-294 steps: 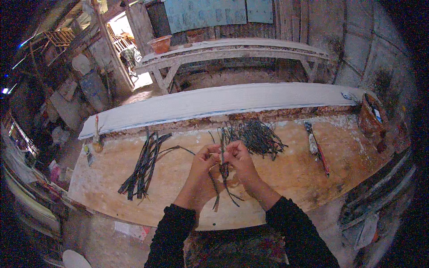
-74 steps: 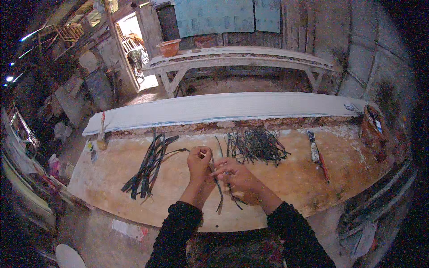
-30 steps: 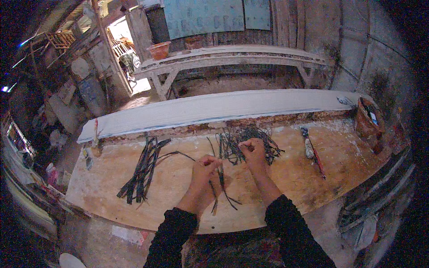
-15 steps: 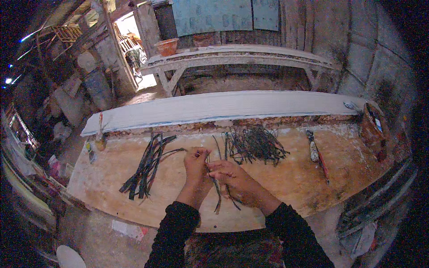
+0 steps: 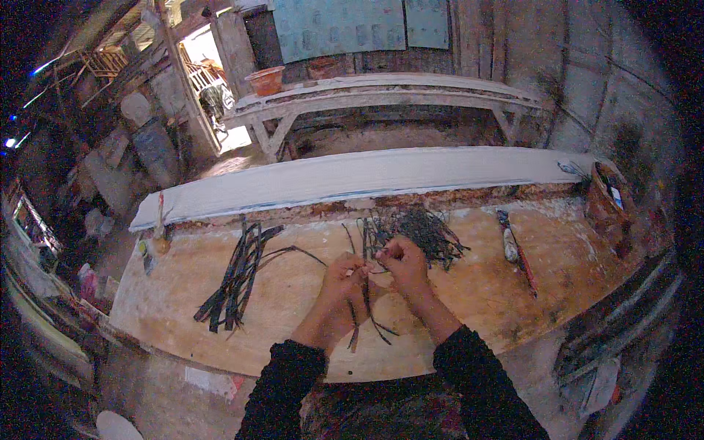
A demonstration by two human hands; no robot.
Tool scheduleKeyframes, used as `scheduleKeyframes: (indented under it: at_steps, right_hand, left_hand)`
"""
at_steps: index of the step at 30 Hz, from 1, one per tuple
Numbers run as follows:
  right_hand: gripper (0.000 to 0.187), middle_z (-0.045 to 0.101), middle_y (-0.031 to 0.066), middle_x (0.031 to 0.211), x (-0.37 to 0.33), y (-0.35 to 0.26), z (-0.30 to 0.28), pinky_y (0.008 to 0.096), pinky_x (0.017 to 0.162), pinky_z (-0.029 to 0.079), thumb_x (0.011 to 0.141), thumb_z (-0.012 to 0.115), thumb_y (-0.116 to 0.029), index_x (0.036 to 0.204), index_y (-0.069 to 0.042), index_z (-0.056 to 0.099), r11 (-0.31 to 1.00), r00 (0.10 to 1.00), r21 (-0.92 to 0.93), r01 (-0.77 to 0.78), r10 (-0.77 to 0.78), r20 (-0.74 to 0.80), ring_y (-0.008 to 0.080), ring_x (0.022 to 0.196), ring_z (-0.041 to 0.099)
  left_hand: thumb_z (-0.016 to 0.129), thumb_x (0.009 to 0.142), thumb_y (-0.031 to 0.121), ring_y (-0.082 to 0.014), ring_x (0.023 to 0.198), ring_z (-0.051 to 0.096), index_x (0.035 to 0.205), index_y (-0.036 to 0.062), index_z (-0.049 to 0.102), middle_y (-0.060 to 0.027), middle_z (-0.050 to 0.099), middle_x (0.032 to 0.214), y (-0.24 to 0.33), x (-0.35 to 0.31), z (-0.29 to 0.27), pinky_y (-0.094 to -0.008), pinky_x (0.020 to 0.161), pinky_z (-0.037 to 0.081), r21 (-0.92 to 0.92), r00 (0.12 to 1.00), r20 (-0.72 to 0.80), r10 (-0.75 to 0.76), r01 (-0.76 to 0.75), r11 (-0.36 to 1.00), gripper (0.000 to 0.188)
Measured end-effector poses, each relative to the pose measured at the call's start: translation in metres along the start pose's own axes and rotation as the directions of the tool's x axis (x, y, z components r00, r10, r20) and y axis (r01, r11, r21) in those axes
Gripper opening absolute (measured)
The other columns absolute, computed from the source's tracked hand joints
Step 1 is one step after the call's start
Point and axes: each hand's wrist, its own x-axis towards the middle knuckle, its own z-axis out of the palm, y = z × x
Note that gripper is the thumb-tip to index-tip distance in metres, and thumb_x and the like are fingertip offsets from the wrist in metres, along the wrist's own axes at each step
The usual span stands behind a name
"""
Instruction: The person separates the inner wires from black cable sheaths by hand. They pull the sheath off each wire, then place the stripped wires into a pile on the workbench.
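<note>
Thin dark strips [image 5: 370,312] hang from between my two hands over the wooden work board. My left hand [image 5: 342,287] is closed in a pinch around them. Just to the right and a little higher, my right hand [image 5: 405,265] also pinches, apparently on a strip end; its fingertips are close to the left hand's. Left of my hands lies a bundle of flat dark strips [image 5: 233,282], one of which curves toward my left hand. Beyond my right hand is a tangled heap of knotted dark strips [image 5: 433,236], partly hidden by that hand.
On the right of the board [image 5: 169,308] lies a red-handled tool [image 5: 527,273] with a pale lump. A brown container [image 5: 607,213] stands at the far right. Behind runs a long white-covered ledge [image 5: 367,174]. Farther back, a bench [image 5: 396,97] carries an orange pot [image 5: 265,82].
My right hand has moved up and away from me, toward the heap, and its fingers now pinch. My left hand has shifted right and nearer me, still holding the strips.
</note>
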Motion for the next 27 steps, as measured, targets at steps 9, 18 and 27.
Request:
scheduleKeyframes:
  at_steps: [9,18,27]
  right_hand:
    - [0.009,0.056,0.0016,0.074,0.017,0.033,-0.008,0.0263,0.063,0.042,0.076,0.067,-0.005,0.085,-0.006,0.065,0.970,0.982,-0.212,0.121,-0.147,-0.115,0.0119,0.068,0.051]
    - [0.009,0.064,0.0017,0.079,0.014,0.035,-0.005,0.0253,0.064,0.045,0.076,0.069,-0.008,0.083,-0.004,0.066,0.998,1.000,0.055,-0.025,0.026,-0.006,0.0094,0.071,0.055]
    - [0.012,0.058,0.0035,0.071,0.016,0.030,-0.010,0.0297,0.068,0.043,0.071,0.072,-0.010,0.078,-0.005,0.064,0.941,0.976,-0.273,0.201,-0.215,-0.022,0.0145,0.073,0.053]
  left_hand:
    - [0.059,0.080,0.002,-0.0145,0.100,0.048,0.088,0.0042,0.058,-0.0026,0.047,0.100,0.013,-0.027,0.039,-0.0265,0.087,0.038,0.022,0.967,0.252,0.031,-0.038,0.999,0.008]
    - [0.062,0.080,0.009,-0.0094,0.078,0.049,0.081,0.0037,0.054,-0.0003,0.047,0.087,0.001,-0.042,0.047,-0.0238,0.065,0.042,0.354,0.954,0.276,0.113,-0.211,0.911,0.010]
    - [0.059,0.083,0.012,-0.0057,0.062,0.044,0.076,0.0059,0.055,0.0028,0.050,0.067,0.031,-0.030,0.036,-0.0208,0.056,0.038,0.413,0.982,0.182,-0.057,-0.024,0.910,0.010]
